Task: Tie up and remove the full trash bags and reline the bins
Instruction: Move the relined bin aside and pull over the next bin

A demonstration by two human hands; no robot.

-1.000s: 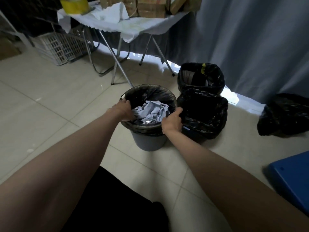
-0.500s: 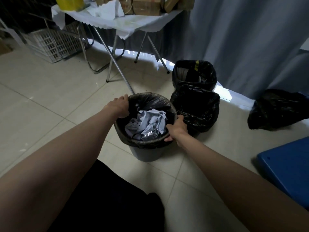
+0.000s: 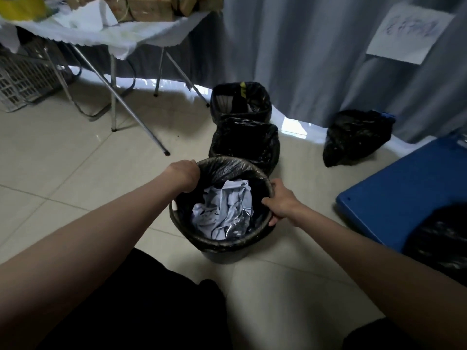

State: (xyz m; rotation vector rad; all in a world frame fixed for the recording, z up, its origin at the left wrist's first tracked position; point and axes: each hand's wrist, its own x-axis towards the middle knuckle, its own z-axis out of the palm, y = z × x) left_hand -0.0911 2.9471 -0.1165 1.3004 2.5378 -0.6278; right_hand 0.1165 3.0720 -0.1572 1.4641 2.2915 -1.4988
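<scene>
A round grey bin (image 3: 222, 256) stands on the floor just ahead of me. Its black liner bag (image 3: 227, 170) folds over the rim, and crumpled pale paper (image 3: 225, 210) fills the inside. My left hand (image 3: 185, 174) grips the liner at the rim's left side. My right hand (image 3: 279, 200) clasps the rim on the right, thumb inside. Behind it stand two square bins with black liners, the nearer one (image 3: 243, 142) touching the round bin and the farther one (image 3: 241, 102) against the curtain.
A tied black bag (image 3: 356, 137) lies by the grey curtain (image 3: 316, 59). A blue lid or box (image 3: 404, 188) sits at right with another black bag (image 3: 439, 236) on it. A folding table (image 3: 108, 39) and white crate (image 3: 22, 77) stand at back left.
The round bin has come toward me, away from beside the square bins; both hands stayed on its rim. The view shifted, showing more curtain and a paper note.
</scene>
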